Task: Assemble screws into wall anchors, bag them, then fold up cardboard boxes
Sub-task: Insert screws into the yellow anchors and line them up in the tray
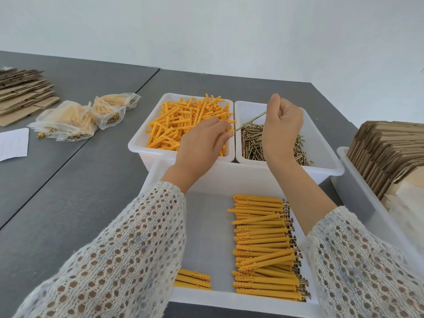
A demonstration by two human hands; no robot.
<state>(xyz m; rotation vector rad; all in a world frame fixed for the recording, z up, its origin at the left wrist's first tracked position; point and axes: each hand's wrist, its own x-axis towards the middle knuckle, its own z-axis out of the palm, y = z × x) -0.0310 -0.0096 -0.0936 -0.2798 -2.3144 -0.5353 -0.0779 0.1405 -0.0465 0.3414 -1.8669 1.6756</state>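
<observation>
Currently, left hand: fingers curled, an orange anchor is pinched over the anchor bin, at its right edge.
Right hand: fingers are closed on one screw, held slanted above the screw bin.
Bins: both are set side by side, walls touching, toward the table's far edge.
Assembled anchors: stacked along the right side of the near tray; its left floor is left mostly bare.
Filled bags: laid on the grey table at the left, near flat cardboard.
Right edge: a bin of folded cardboard is seen just beside the tray.
</observation>
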